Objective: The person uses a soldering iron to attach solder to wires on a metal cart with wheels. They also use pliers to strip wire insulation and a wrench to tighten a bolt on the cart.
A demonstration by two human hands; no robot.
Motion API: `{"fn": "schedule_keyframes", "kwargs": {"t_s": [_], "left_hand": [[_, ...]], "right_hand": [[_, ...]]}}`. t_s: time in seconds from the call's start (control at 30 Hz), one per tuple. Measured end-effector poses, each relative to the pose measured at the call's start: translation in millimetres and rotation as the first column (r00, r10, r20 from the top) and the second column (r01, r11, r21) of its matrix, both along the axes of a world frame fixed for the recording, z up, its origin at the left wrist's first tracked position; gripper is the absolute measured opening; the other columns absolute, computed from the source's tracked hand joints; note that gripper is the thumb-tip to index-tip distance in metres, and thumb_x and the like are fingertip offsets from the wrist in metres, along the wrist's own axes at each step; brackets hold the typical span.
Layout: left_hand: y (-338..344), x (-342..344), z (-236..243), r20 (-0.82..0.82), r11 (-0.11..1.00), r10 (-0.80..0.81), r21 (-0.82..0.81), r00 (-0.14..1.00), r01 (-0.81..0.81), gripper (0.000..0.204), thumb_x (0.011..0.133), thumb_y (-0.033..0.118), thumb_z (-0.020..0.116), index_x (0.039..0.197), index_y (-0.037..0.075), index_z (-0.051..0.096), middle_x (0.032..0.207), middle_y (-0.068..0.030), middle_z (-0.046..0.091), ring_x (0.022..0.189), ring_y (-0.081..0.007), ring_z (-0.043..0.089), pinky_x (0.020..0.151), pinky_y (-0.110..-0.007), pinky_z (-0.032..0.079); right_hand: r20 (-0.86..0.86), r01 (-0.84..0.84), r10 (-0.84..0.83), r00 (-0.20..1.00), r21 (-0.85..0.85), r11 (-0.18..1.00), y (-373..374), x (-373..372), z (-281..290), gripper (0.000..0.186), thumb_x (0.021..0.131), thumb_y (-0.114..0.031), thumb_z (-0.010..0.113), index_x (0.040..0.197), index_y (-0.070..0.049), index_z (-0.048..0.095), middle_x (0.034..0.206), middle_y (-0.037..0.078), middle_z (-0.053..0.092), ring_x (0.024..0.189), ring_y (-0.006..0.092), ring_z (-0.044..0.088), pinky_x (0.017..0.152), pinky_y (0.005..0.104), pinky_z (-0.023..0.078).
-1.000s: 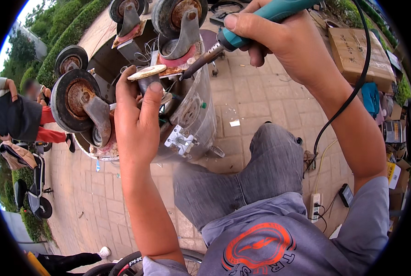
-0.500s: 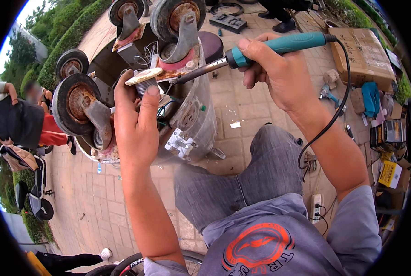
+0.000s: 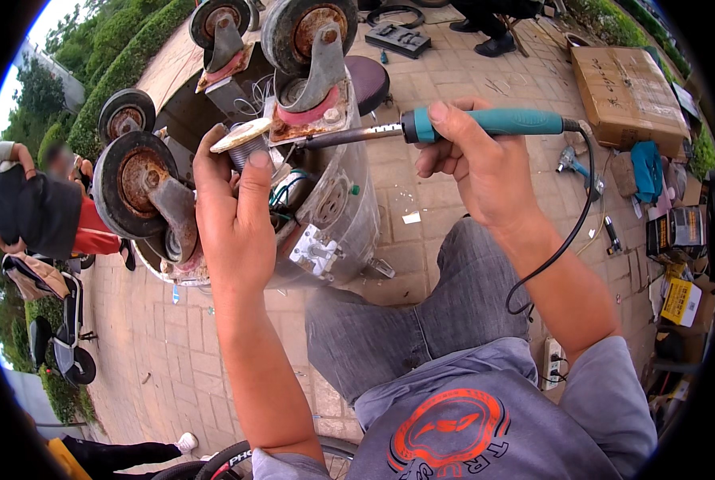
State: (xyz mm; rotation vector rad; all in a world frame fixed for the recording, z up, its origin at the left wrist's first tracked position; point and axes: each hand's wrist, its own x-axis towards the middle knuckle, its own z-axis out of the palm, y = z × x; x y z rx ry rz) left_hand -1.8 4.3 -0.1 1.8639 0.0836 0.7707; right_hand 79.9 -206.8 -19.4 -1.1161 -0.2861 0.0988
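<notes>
Item one: a soldering iron (image 3: 453,126) with a teal grip, lying nearly level across the upper middle of our view, its metal shaft pointing to our left and its tip meeting the rusted plate under the big caster wheel (image 3: 308,32). Our right hand (image 3: 479,164) is closed around the grip, fingers curled over it. A black cord (image 3: 579,216) runs from the rear of the iron down past our right wrist.

Item two: a small spool (image 3: 244,138) with a pale flat top, pinched between thumb and fingers of our left hand (image 3: 231,216), held just left of the iron's tip. Our two hands are apart, each gripping its own thing.

Item three: an upturned metal machine housing (image 3: 337,212), grey and curved, resting against our knee, with green and white wires showing at its open side. Rusty caster wheels stand up from it, another one (image 3: 137,182) just left of our left hand.

Surroundings: brick paving (image 3: 165,336); a cardboard box (image 3: 625,92) at upper right; a white power strip (image 3: 551,364) by our right elbow; a seated person (image 3: 33,204) at far left, beside a small scooter (image 3: 57,336).
</notes>
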Motion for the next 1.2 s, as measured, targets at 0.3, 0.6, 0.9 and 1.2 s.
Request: {"fn": "schedule_keyframes", "kwargs": {"t_s": [0.3,0.6,0.9,1.2], "left_hand": [[0,-1,0,0.036,1.0,-0.015,-0.011,0.999,0.015,0.048,0.099,0.015,0.054,0.136,-0.009,0.034,0.12,-0.0138,0.056,0.103,-0.0134,0.053,0.09,-0.027,0.046],[2,-2,0,0.028,1.0,-0.029,-0.012,0.999,0.029,0.048,0.099,0.016,0.054,0.136,-0.009,0.036,0.118,-0.0126,0.056,0.102,-0.013,0.053,0.088,-0.026,0.045],[1,-6,2,0.002,0.997,-0.044,-0.061,0.999,0.044,0.048,0.098,0.014,0.056,0.136,-0.008,0.037,0.116,-0.0111,0.056,0.098,-0.0117,0.053,0.086,-0.024,0.045],[-1,-3,1,0.0,0.999,-0.027,-0.04,1.0,0.027,0.046,0.098,0.015,0.055,0.135,-0.008,0.038,0.115,-0.0107,0.056,0.096,-0.0104,0.052,0.083,-0.024,0.045]], "right_hand": [[0.001,-0.01,0.009,1.0,0.017,1.0,0,-4,-7,0.034,0.086,-0.023,0.07,0.099,0.006,0.058,0.081,0.012,0.065,0.065,0.0167,0.065,0.058,0.028,0.054],[-0.023,-0.021,0.023,0.999,0.092,0.996,0,-5,-16,0.033,0.086,-0.022,0.07,0.099,0.006,0.058,0.083,0.013,0.066,0.064,0.0176,0.065,0.057,0.0279,0.053],[-0.033,-0.023,0.024,0.999,0.049,0.999,-4,-9,-21,0.03,0.089,-0.023,0.065,0.103,0.002,0.057,0.086,0.011,0.066,0.067,0.0196,0.064,0.062,0.0329,0.054],[-0.058,-0.019,0.027,0.998,0.126,0.992,-4,-10,-24,0.033,0.086,-0.02,0.07,0.099,0.006,0.056,0.083,0.013,0.066,0.063,0.0186,0.065,0.058,0.0294,0.054]]}}
